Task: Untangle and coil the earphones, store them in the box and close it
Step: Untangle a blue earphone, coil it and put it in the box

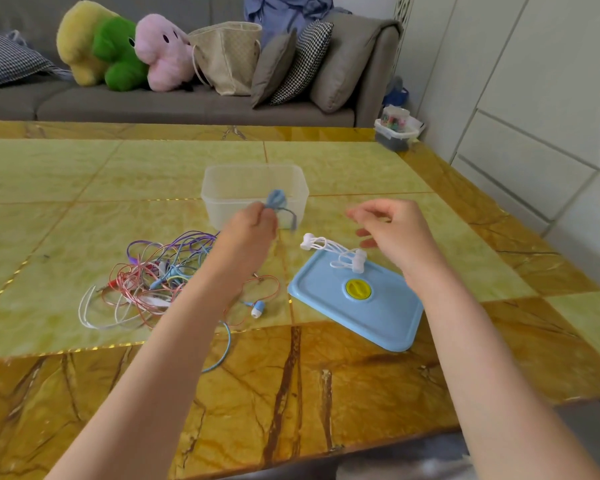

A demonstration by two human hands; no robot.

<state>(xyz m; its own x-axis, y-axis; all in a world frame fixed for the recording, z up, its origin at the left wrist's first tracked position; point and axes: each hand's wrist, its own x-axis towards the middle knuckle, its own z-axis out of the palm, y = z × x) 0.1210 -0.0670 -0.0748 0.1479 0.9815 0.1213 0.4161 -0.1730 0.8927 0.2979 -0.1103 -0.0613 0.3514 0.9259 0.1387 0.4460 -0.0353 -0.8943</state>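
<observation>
Nearest the lens, two bare forearms rose from the bottom of the frame over the yellow-green marble-patterned table [84, 174]. At centre frame the left hand [248, 230] pinched a small coiled blue earphone bundle [276, 199] between thumb and fingertips, a short tail dangling below it (the motion blur hid finer detail). The bundle hung in front of the near wall of the clear rectangular plastic box [222, 188], not yet inside, as far as could be judged. To the right of centre, the right hand [392, 233] hovered with fingers loosely curled, holding nothing.

To do this step well, the bundle should probably be carried over the rim and set down low, so the coil does not spring loose.

Just below the right hand, a coiled white earphone set [333, 252] lay across the upper edge of the light-blue flat lid with a yellow round valve [354, 320]. At lower left of the grip, the tangled heap of pink, purple, blue and white earphone cables [153, 278] waited on the table.
</observation>
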